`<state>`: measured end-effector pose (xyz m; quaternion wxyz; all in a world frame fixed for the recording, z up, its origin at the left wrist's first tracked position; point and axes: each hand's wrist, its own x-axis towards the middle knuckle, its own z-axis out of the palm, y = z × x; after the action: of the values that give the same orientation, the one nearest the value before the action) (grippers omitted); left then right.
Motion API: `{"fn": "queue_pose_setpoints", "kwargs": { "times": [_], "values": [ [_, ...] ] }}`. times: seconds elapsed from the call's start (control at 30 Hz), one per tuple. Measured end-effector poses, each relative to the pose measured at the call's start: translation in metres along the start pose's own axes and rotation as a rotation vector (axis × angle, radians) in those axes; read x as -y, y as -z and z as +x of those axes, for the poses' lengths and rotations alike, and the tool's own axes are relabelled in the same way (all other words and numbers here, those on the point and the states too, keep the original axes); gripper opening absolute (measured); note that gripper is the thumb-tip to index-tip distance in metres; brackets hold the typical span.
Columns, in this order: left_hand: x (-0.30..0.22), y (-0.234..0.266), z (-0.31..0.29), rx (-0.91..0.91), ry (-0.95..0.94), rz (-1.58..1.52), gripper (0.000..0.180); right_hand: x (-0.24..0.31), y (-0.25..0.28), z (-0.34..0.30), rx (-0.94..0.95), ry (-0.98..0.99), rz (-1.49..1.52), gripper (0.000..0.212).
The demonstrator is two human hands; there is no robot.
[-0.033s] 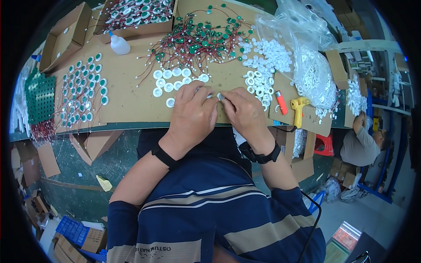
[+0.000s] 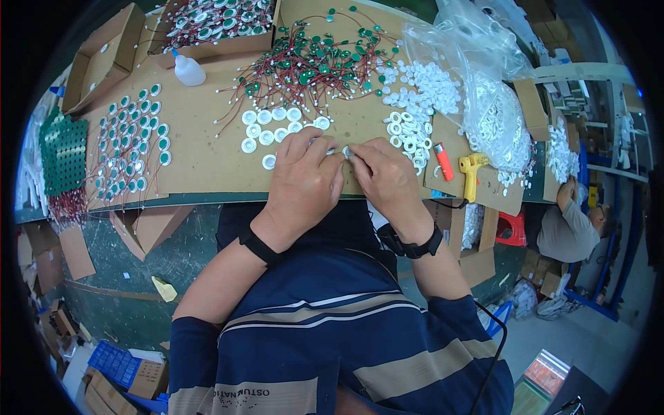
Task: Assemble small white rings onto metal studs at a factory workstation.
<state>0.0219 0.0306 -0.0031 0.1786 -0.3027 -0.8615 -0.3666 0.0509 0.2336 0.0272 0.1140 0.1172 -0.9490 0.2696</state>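
At the front of the cardboard-covered table, my left hand (image 2: 302, 181) is closed with its fingers bent downward. What its fingertips hold, if anything, is hidden. Close beside it, my right hand (image 2: 387, 174) pinches a small white round piece (image 2: 346, 151) between thumb and finger. Several white round pieces with ring-shaped rims (image 2: 265, 137) lie in rows just beyond my left hand. Loose white rings (image 2: 411, 140) are heaped to the right of my right hand. Farther back spreads a tangle of green discs with red wires (image 2: 311, 66).
White discs (image 2: 432, 86) lie beside a clear plastic bag (image 2: 494, 114). A red lighter (image 2: 443, 162) and yellow glue gun (image 2: 472, 176) rest at right. Wired green-and-white discs (image 2: 131, 138), a squeeze bottle (image 2: 188, 70) and cardboard boxes (image 2: 104, 59) stand left. Another person (image 2: 567, 232) is at far right.
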Motion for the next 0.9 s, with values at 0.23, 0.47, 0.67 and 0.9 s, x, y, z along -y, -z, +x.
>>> {"fn": "queue_pose_setpoints", "kwargs": {
  "times": [0.23,0.47,0.67,0.9],
  "values": [
    [0.001,0.0,-0.001,0.002,-0.002,0.004,0.018,0.002,-0.002,-0.001,-0.006,-0.031,0.001,0.02],
    [0.001,-0.001,0.0,-0.003,-0.009,-0.001,0.017,0.003,-0.004,-0.002,-0.004,-0.09,0.026,0.019],
    [0.003,0.001,-0.003,0.058,-0.023,-0.003,0.027,-0.001,-0.001,-0.002,-0.032,-0.08,0.037,0.021],
    [-0.001,0.002,0.003,0.188,-0.156,-0.022,0.037,-0.036,0.029,0.008,-0.163,-0.112,-0.293,0.026]
  ]
}}
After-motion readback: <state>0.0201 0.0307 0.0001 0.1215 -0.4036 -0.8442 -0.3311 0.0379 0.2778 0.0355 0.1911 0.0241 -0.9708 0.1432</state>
